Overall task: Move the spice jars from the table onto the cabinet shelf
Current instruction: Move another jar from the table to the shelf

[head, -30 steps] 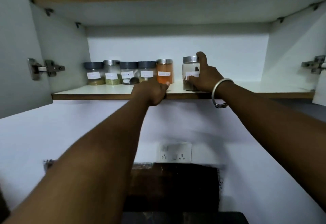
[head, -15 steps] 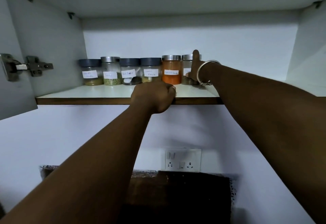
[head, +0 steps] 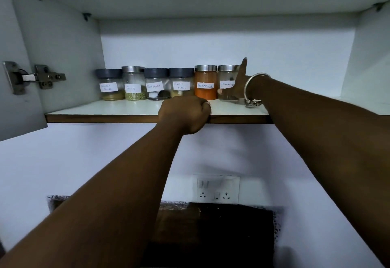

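Cinnamon jar (head: 226,82), steel-lidded and upright, stands at the right end of the six-jar row at the back of the cabinet shelf (head: 126,109), touching or just beside the red chilli powder jar (head: 205,82). From where I sit, my right hand (head: 238,86) is wrapped around its right side, thumb raised past the lid, fingers (head: 221,91) curled across the lower front; how firmly they press I cannot tell. The jar lies left of that palm, so I judge the release calls for drawing the hand rightward. My left hand (head: 185,113) is fisted on the shelf's front edge, holding nothing visible, well forward of the row.
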`<control>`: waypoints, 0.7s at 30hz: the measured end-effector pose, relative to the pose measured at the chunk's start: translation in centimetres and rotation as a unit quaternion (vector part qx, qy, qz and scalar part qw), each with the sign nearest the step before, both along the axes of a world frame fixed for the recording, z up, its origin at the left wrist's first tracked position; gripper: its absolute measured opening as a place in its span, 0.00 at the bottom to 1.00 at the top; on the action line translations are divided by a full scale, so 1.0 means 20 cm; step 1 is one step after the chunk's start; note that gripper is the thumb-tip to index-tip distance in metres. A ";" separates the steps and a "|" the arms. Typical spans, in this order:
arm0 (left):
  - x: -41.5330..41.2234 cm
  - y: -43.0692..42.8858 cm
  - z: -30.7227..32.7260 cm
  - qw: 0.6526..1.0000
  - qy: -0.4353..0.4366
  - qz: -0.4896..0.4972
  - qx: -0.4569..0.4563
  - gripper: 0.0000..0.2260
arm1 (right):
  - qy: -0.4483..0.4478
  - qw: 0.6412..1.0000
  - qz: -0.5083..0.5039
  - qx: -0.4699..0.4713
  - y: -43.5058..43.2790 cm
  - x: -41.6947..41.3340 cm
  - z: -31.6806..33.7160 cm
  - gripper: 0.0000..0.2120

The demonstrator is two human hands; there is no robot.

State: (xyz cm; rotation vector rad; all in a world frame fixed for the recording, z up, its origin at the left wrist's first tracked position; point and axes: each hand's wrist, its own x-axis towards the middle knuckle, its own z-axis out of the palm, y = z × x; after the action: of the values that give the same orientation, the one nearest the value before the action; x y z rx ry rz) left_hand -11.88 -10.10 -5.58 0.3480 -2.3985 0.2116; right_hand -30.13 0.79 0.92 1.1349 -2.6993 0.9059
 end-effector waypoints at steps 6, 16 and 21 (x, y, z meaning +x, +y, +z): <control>0.03 0.02 0.01 1.000 -0.001 -0.003 0.008 0.22 | -0.086 0.976 0.102 0.172 0.20 0.26 -0.02 0.44; 0.09 0.06 -0.01 0.999 0.031 -0.024 0.019 0.22 | 0.325 0.933 -0.048 0.148 0.45 0.70 -0.46 0.30; 0.26 0.16 -0.07 0.990 0.013 -0.082 0.116 0.19 | 0.269 0.959 0.013 0.092 0.54 0.84 -0.64 0.41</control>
State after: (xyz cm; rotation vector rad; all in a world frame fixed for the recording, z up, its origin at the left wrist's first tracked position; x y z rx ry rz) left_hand -6.63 -6.84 -6.89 0.2554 -2.4153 -0.1475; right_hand -13.33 11.68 -11.88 1.2319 -2.3483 0.2830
